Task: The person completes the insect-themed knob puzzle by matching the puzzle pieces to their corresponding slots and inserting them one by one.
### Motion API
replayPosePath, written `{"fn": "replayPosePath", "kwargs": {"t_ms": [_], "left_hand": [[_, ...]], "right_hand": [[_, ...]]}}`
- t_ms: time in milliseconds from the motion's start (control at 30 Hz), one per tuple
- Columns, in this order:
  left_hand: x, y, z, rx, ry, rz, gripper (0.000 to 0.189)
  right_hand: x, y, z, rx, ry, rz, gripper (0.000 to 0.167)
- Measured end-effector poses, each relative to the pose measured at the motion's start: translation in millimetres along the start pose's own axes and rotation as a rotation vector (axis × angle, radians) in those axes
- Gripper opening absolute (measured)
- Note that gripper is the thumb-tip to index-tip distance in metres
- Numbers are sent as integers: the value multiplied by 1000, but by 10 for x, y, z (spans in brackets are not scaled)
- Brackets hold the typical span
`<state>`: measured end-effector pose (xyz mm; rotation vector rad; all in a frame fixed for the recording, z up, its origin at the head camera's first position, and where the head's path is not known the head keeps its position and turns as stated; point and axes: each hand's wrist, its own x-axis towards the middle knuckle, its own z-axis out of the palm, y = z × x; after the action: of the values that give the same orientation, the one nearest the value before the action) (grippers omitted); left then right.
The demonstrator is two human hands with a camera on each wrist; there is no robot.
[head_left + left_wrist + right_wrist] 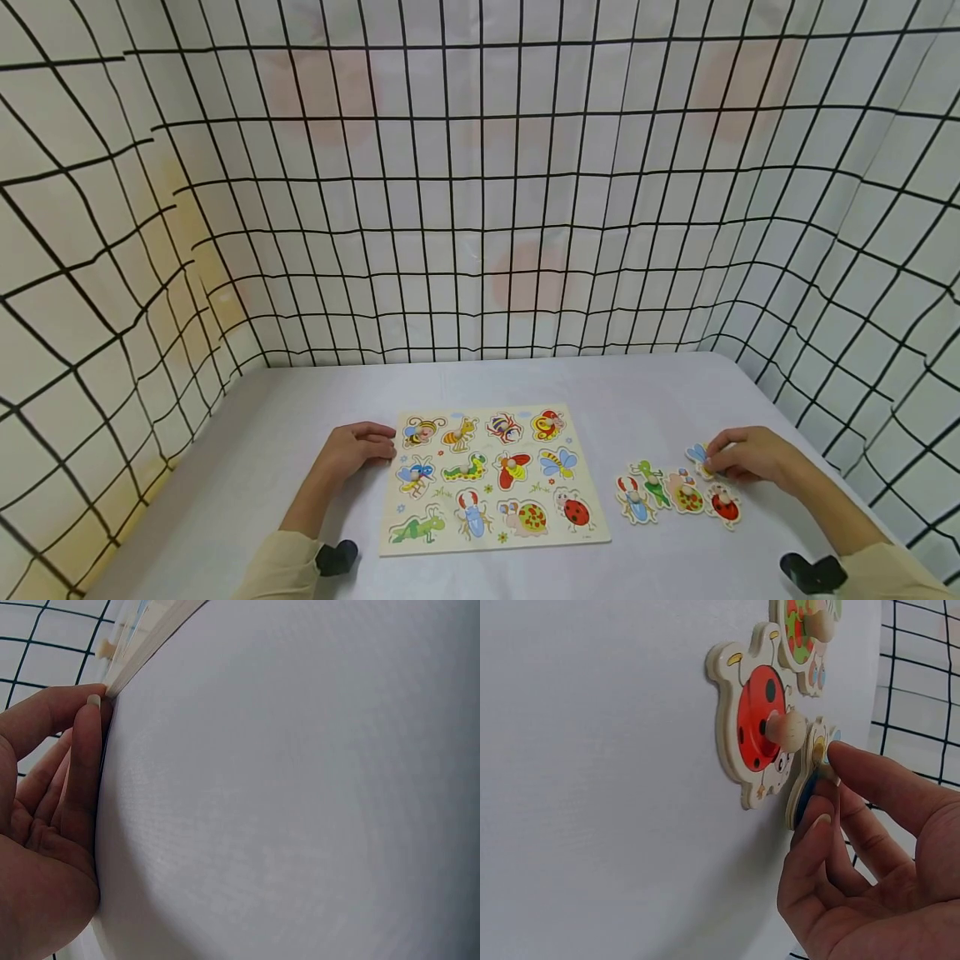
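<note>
A wooden insect puzzle board point(442, 497) lies flat on the white table. My left hand point(355, 450) is at its left edge, and in the left wrist view the fingertips point(91, 712) touch the board's rim. To the right of the board, my right hand point(750, 454) pinches a dragonfly puzzle piece point(697, 455) with blue wings; its knob is mostly hidden by the fingers. Close beside it lies a ladybug piece point(761, 724) with a wooden knob. Further left in this group are a snail piece point(686, 493), a grasshopper piece point(655, 485) and a stag beetle piece point(637, 502).
Knobbed pieces such as a bee point(420, 432) and a spider point(505, 427) sit in the board's upper rows. Black-gridded white cloth point(480, 192) walls the table point(480, 383) at the back and both sides.
</note>
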<state>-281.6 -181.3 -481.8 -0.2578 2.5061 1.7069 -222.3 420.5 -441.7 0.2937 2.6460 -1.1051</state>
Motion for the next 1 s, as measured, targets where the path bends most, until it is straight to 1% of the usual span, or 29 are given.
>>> {"fn": "replayPosePath", "kwargs": {"t_ms": [333, 500, 600, 800, 1000], "left_hand": [[1, -1, -2, -1, 8, -3, 26], [-7, 3, 0, -2, 6, -1, 26], [-10, 8, 0, -5, 4, -5, 25], [-26, 23, -2, -9, 3, -5, 24], [-24, 19, 1, -11, 4, -11, 25]], "right_hand": [[31, -130, 3, -49, 9, -24, 30], [29, -203, 27, -46, 13, -46, 29], [33, -242, 45, -50, 4, -65, 28], [73, -308, 95, -63, -18, -72, 26], [77, -430, 166, -64, -29, -111, 25]]}}
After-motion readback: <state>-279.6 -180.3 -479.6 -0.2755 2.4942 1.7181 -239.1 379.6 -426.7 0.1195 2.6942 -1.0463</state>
